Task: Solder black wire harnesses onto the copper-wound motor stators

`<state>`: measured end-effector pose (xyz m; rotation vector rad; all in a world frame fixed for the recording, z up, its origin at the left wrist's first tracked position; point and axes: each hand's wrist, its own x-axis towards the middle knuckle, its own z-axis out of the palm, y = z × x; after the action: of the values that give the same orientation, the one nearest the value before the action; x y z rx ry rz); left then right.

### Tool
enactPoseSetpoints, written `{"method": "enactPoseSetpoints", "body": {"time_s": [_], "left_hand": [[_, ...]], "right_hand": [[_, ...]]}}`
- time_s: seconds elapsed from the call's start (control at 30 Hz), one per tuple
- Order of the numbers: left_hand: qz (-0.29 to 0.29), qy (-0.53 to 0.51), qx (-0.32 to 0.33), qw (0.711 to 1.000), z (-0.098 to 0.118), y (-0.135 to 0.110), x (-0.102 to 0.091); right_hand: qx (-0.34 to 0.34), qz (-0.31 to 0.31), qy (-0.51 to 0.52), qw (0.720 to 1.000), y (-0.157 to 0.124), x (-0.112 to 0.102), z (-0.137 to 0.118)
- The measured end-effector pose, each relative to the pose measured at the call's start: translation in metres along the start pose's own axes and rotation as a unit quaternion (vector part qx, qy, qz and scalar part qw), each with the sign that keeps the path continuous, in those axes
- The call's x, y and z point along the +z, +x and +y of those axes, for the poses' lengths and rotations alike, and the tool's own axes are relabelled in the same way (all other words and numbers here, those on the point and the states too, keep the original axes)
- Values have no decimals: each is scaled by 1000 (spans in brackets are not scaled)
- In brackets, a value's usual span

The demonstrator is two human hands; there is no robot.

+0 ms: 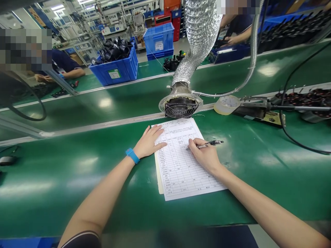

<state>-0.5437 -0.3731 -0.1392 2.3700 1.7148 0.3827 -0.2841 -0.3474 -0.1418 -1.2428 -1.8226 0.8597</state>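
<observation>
1. A person's left hand (149,142) lies flat on a printed paper form (181,165), its grip open and holding nothing. A blue wristband (132,155) circles the wrist.
2. The right hand (204,155) rests on the form's right half, its grip closed around a black pen (210,143).
3. The form lies on a green surface (77,193), just below a round fan grille (179,111) at the end of a silver flexible duct (199,34).
4. To the right stand a roll of tape (227,105), a metal fixture (253,106) and rows of dark coiled parts (302,100).
5. At far left on the surface sits a computer mouse (7,160).
6. Across the line, a blue crate (113,67) holds a heap of black parts (113,51). A co-worker's hand (42,78) shows at the left, and another co-worker's hand (230,40) at the right.
</observation>
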Motion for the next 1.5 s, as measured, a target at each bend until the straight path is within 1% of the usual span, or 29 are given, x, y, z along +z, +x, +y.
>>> {"method": "enactPoseSetpoints", "body": {"time_s": [0.13,0.2,0.3,0.4,0.53,0.7,0.9,1.1,1.3,1.5], "left_hand": [[-4,-5,-4,1000,0,0,-1],[-7,-6,-4,1000,1,0,-2],[-10,-5,-5,1000,2,1,-2],[-11,-2,-6,1000,1,1,-2],[-8,-4,-4,1000,0,0,-1],[-4,-1,-1,1000,-2,1,1],[1,-3,-1,1000,-1,0,1],[-1,0,2,1000,-1,1,1],[0,4,1,1000,-1,1,2],[0,-2,-1,1000,-1,1,2]], "right_hand": [[-6,4,-16,1000,-2,0,-1],[-9,2,-5,1000,-2,0,-2],[-14,-18,21,1000,-1,-2,-4],[-3,-26,34,999,-1,-3,-4],[2,-17,5,1000,-1,-2,-2],[-18,-12,-6,1000,-2,1,1],[-36,-62,16,997,1,5,-1],[-37,-31,3,999,2,7,1],[-47,-64,7,997,0,5,-2],[-56,-62,-7,996,1,5,-4]]}}
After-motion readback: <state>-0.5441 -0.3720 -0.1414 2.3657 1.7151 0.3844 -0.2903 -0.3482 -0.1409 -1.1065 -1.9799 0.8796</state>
